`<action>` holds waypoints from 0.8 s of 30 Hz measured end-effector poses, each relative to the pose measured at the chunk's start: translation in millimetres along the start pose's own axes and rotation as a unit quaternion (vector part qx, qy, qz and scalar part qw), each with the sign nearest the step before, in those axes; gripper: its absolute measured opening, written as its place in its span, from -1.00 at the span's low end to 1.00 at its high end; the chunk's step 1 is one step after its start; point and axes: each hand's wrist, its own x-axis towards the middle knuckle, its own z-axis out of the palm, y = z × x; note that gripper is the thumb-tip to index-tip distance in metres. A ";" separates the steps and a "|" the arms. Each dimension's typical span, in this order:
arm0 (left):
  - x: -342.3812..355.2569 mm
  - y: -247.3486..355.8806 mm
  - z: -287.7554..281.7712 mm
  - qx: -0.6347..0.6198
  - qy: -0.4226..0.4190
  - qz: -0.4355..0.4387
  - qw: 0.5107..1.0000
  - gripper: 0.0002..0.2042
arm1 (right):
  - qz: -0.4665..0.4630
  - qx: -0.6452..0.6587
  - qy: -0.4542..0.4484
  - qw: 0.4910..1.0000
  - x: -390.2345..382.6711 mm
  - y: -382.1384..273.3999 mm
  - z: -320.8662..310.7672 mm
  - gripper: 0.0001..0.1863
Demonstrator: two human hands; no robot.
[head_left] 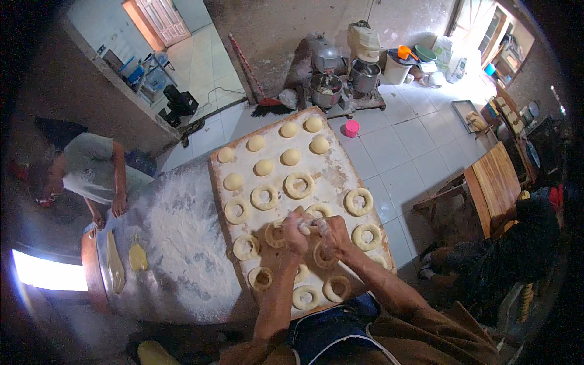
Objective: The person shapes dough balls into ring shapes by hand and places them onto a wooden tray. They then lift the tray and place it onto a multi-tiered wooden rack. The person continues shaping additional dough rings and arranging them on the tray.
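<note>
A: Big floured table (182, 243) left, wooden board (331, 176) on its right side w/ dough rings and balls.
B: Hands?
A: Left hand (294, 234) and right hand (331, 237) pressed close over board's near half, both pinching one dough piece (309, 226) betw. them. Ring (322, 255) just under right hand.

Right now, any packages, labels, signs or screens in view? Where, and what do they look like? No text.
White sack: far right on the floor by the wall, upright, soft, plain white.
White bag: just right of it, upright, with faint print too small to make out.
No signs or screens visible.
</note>
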 end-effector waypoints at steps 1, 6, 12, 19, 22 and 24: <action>3.8 -6.4 6.5 0.024 -0.007 0.005 1.000 -0.68 | 0.068 0.018 -0.017 0.997 -7.9 22.3 0.5 -0.71; 10.2 -2.1 23.0 0.098 -0.035 -0.024 0.994 -0.67 | 0.019 -0.028 -0.041 0.999 -8.0 38.3 -16.5 -0.71; 45.7 -7.3 46.4 0.141 -0.059 0.056 0.987 -0.62 | 0.055 0.005 -0.028 0.998 4.9 51.9 -37.3 -0.62; 56.7 24.5 93.1 0.236 -0.008 0.029 0.971 -0.60 | 0.160 -0.012 -0.048 0.986 21.9 66.7 -65.2 -0.70; 75.7 -2.7 101.9 0.171 -0.032 0.026 0.984 -0.62 | 0.116 -0.039 -0.007 0.992 22.4 91.9 -69.3 -0.74; 88.1 -36.2 86.3 0.198 -0.056 0.058 0.977 -0.62 | 0.154 -0.006 -0.010 0.988 31.6 93.8 -66.2 -0.78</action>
